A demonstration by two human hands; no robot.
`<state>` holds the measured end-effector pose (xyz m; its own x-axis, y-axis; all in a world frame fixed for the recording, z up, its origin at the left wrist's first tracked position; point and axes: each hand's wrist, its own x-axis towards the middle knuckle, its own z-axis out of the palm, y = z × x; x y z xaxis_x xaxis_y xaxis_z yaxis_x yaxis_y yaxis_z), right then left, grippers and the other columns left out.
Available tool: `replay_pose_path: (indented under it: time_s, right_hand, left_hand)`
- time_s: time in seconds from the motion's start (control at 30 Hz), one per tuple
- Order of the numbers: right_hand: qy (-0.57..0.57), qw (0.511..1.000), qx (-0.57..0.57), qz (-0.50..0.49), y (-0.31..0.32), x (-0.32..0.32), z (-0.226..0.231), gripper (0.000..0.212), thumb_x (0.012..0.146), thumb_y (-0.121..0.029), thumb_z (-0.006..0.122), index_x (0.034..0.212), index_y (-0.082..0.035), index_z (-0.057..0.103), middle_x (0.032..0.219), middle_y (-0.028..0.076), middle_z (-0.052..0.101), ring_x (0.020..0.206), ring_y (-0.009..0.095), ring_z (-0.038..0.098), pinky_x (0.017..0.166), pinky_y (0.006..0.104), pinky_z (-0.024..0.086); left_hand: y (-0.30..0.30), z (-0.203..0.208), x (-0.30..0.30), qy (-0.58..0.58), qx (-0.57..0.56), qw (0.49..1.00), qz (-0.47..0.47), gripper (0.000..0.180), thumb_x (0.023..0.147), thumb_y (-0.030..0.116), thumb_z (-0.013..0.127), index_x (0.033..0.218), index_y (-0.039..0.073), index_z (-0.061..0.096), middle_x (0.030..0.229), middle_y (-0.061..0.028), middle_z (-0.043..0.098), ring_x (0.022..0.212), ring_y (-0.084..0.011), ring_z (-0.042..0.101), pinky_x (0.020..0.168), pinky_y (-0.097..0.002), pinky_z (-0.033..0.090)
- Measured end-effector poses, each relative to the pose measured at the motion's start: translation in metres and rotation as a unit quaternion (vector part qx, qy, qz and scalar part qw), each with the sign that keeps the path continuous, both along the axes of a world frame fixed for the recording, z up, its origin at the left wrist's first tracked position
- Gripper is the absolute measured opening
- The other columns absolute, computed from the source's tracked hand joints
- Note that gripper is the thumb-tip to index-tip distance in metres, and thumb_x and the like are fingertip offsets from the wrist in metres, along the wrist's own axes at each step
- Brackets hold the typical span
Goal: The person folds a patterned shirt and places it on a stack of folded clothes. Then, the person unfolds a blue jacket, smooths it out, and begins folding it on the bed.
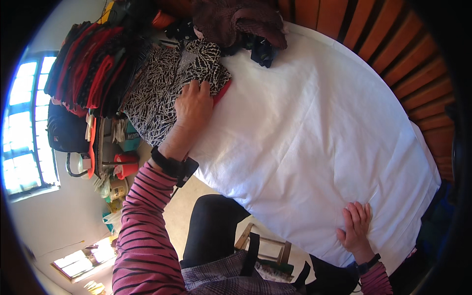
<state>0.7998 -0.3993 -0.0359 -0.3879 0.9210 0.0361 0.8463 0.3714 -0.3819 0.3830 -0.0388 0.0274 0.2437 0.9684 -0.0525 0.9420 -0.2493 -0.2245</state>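
Observation:
My left hand (193,105) reaches far forward, its fingers curled into a black-and-cream patterned cloth (162,93) at the edge of the bed. A strip of red fabric (222,92) shows under the right side of that cloth. My right hand (356,227) lies with its fingers stretched out on a white sheet (295,128), near the close right edge. Shallow creases run across the sheet around it. Dark bands with a small device circle my left wrist, and another band is on my right wrist.
Folded red and black textiles (88,69) are piled at the far left. A maroon garment (236,22) lies crumpled at the far end. Wooden slats (393,54) border the right side. A red bucket (126,164) stands left below, and a wooden stool (265,243) is by my legs.

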Motion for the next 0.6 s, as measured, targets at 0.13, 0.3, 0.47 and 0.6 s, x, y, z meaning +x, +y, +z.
replay_pose_path:
  time_s: [0.13,0.3,0.47,0.6]
  right_hand:
    - [-0.003,1.0,0.007,-0.002,0.002,-0.003,0.003,0.052,0.098,-0.037,0.049,0.134,0.0,0.051,0.138,0.018,0.049,0.13,0.039,0.045,0.113,0.0614,0.024]
    - [-0.014,0.999,0.033,-0.006,-0.002,-0.008,0.005,0.052,0.095,-0.033,0.052,0.135,0.001,0.049,0.139,0.018,0.048,0.131,0.04,0.044,0.114,0.0605,0.025]
    - [-0.033,0.997,0.073,-0.011,-0.013,-0.016,0.006,0.055,0.086,-0.024,0.057,0.135,0.0,0.049,0.141,0.019,0.048,0.132,0.039,0.043,0.115,0.0581,0.025]
    - [-0.047,0.994,0.093,-0.02,-0.016,-0.021,0.011,0.059,0.082,-0.019,0.058,0.137,-0.001,0.047,0.142,0.018,0.047,0.135,0.037,0.041,0.116,0.055,0.024]
  left_hand:
    - [0.017,-0.026,0.005,-0.141,0.025,0.989,0.024,0.016,0.089,0.015,0.058,0.103,0.01,0.055,0.105,-0.0151,0.064,0.089,-0.0375,0.066,0.072,-0.05,0.053]
    - [0.01,-0.056,0.017,-0.169,0.085,0.982,0.008,0.021,0.084,0.008,0.057,0.105,0.008,0.054,0.104,-0.0166,0.063,0.086,-0.0386,0.068,0.072,-0.0482,0.055]
    - [-0.05,-0.041,0.007,-0.305,0.073,0.946,-0.079,0.033,0.086,0.012,0.063,0.114,0.004,0.049,0.114,-0.017,0.055,0.101,-0.0363,0.063,0.084,-0.0473,0.051]
    - [-0.108,-0.015,-0.032,-0.3,0.171,0.93,-0.127,0.048,0.088,0.012,0.064,0.132,0.003,0.047,0.131,-0.0166,0.053,0.124,-0.0341,0.05,0.102,-0.0444,0.04]
